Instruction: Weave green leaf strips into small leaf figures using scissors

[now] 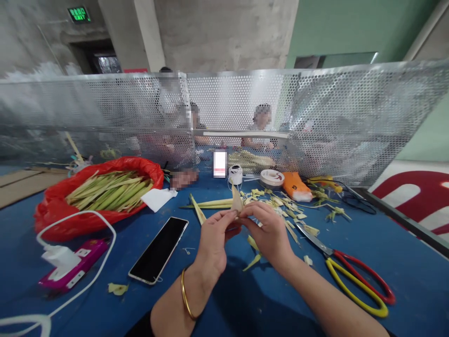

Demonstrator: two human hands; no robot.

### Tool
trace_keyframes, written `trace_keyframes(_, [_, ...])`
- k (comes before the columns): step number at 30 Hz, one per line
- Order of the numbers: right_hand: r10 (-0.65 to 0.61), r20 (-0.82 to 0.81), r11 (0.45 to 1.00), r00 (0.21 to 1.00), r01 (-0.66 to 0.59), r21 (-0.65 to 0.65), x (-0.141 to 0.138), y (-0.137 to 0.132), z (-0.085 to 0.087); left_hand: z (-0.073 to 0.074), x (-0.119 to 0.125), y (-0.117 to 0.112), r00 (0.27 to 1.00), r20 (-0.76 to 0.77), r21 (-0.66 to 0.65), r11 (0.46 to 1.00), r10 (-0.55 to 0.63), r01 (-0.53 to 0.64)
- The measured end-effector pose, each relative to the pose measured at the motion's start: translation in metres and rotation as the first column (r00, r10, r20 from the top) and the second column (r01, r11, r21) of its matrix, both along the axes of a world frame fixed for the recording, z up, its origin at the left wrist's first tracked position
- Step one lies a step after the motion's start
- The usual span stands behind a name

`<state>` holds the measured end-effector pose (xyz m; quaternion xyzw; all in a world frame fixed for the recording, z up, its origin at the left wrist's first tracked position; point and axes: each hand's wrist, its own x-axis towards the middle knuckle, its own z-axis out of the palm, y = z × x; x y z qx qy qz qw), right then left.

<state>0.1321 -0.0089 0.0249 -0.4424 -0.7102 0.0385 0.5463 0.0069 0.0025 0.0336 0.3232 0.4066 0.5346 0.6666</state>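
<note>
In the middle of the head view, my left hand (220, 229) and my right hand (264, 227) meet, both closed on a pale, pointed piece of folded leaf (237, 200). Its tip points up; the lower part is hidden by my fingers. A gold bangle (185, 295) circles my left wrist. Behind my hands lie long green-yellow leaf strips (215, 204). Leaf scraps (286, 206) are scattered to the right. Scissors (331, 255) with one red and one yellow handle lie beyond my right forearm.
On the blue table (224, 299), a red plastic bag (49, 206) of leaf strips, a phone (159, 250) and a purple power strip (75, 267) stand left. A white thread spool (235, 175), tape roll (272, 179) and orange packet (296, 186) sit behind. A perforated metal screen (242, 93) closes the back; people are beyond.
</note>
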Motion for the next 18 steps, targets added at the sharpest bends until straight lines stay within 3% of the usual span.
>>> trace_keyframes(10, [0.019, -0.113, 0.996, 0.993, -0.029, -0.089, -0.0006, -0.0019, 0.0023, -0.0023, 0.0018, -0.0016, 0.995, -0.054, 0.117, 0.990, 0.086, -0.079])
trace_keyframes(18, [-0.069, -0.245, 0.971, 0.967, 0.009, -0.237, -0.0033, -0.0051, 0.0050, 0.0002, 0.0037, -0.0041, 0.995, -0.046, 0.154, 0.985, 0.090, -0.082])
